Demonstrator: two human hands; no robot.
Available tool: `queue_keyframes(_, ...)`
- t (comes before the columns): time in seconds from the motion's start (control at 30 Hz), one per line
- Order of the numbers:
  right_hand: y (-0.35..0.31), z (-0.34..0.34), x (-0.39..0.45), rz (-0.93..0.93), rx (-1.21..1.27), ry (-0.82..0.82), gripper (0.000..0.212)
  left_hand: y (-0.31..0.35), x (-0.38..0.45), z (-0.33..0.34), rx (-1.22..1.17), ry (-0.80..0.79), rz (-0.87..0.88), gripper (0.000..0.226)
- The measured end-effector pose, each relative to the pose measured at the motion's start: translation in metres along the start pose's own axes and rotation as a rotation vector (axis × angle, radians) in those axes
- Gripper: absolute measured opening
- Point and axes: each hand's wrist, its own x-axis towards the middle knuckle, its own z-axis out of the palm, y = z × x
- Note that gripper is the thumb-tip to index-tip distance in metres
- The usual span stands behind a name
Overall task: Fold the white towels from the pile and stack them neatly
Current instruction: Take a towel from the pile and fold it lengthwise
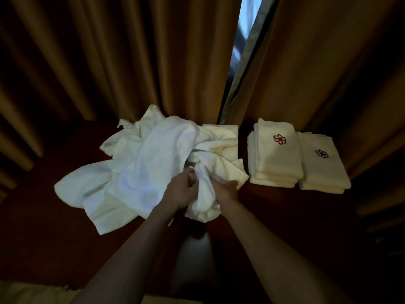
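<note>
The room is dim. Heavy brown curtains (109, 62) hang in deep folds behind the far edge of a dark reddish-brown desk (274, 216). Right of centre the curtains part in a narrow gap (245, 29), showing a grey lining and pale bluish daylight. A pale surface (26, 292) lies beyond the desk's near left corner.
</note>
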Motion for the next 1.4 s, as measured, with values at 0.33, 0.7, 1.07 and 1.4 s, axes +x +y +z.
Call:
queue_keyframes(0.33,-0.005,-0.033,-0.003,-0.096,-0.025,-0.326,0.009,-0.014,-0.011,0.018,-0.332,-0.257,-0.077,0.052)
queue_keyframes(0.7,-0.022,-0.064,-0.031,-0.289,-0.021,-0.318,0.045,0.023,-0.026,0.031,-0.655,-0.227,-0.019,0.019)
queue_keyframes(1.07,-0.046,-0.053,-0.064,-0.764,-0.283,-0.340,0.046,0.028,0.001,0.013,-1.213,-0.062,-0.455,0.049)
queue_keyframes(1.4,-0.006,-0.043,-0.057,-0.653,-0.266,-0.466,0.073,0.025,0.006,-0.013,-1.415,-0.058,-0.502,0.029)
